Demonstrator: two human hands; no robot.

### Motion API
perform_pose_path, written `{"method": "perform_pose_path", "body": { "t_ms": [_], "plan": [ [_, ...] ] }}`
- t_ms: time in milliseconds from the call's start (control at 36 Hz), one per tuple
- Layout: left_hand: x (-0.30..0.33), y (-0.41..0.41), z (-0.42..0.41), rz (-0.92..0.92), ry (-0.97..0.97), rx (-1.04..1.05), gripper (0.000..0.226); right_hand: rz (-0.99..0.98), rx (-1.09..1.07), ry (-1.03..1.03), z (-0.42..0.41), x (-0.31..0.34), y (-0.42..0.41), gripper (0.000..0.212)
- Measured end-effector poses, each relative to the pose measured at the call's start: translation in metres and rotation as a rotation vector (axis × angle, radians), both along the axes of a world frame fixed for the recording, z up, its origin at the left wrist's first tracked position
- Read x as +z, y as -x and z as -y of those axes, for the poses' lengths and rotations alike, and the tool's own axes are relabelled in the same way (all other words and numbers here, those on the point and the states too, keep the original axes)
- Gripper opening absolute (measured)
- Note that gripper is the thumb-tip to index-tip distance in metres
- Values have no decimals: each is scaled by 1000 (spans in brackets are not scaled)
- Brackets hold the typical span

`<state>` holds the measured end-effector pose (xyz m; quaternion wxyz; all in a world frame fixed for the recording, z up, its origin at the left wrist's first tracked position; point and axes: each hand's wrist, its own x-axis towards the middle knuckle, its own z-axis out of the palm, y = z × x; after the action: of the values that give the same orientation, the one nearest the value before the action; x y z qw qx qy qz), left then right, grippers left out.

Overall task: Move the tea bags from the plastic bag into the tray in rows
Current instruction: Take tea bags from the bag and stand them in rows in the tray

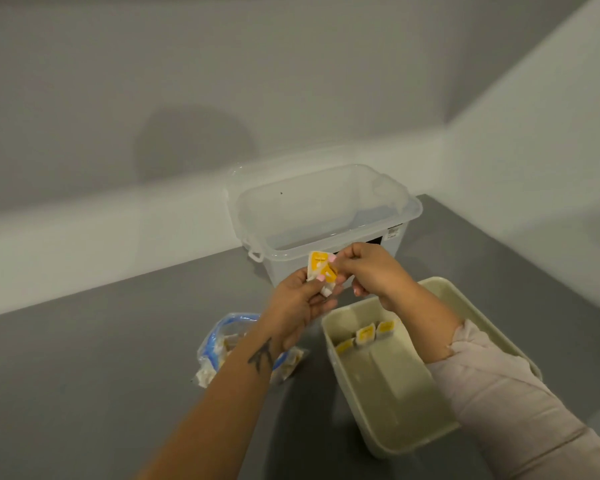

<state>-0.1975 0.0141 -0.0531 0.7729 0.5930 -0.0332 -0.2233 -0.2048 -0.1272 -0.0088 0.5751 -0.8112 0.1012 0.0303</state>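
Note:
My left hand (300,303) holds a small bunch of yellow-and-white tea bags (321,270) above the grey table. My right hand (371,268) pinches the top tea bag of that bunch with fingertip and thumb. The cream tray (426,420) lies below my right forearm. Three tea bags (366,336) stand in a row at its far end. The clear plastic bag with a blue zip edge (222,341) lies on the table under my left wrist, with more tea bags inside.
A clear plastic storage box (326,216) stands just behind my hands, against the white wall skirting. The grey table (84,375) runs to the left, and white walls meet in a corner at the right.

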Motion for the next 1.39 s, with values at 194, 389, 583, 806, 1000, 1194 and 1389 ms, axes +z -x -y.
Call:
{"method": "perform_pose_path", "body": {
  "t_ms": [194, 389, 583, 806, 1000, 1194, 1389],
  "plan": [
    [1, 1, 41, 5, 18, -9, 23, 12, 42, 15, 52, -6, 2, 11],
    [-6, 3, 80, 9, 31, 7, 22, 72, 103, 84, 100, -2, 4, 15],
    [-17, 4, 99, 146, -78, 333, 21, 76, 157, 216, 139, -9, 3, 7],
    [-52, 1, 90, 604, -550, 455, 26, -46, 214, 654, 152, -52, 1, 14],
    [-63, 3, 91, 602, -613, 464, 22, -75, 228, 797, 144, -88, -2, 19],
    [-65, 1, 91, 583, -633, 459, 19, -41, 268, 813, 142, -104, -5, 21],
    [-65, 2, 90, 557, -621, 433, 20, -105, 258, 891, 139, -113, -5, 23]
  ]
}}
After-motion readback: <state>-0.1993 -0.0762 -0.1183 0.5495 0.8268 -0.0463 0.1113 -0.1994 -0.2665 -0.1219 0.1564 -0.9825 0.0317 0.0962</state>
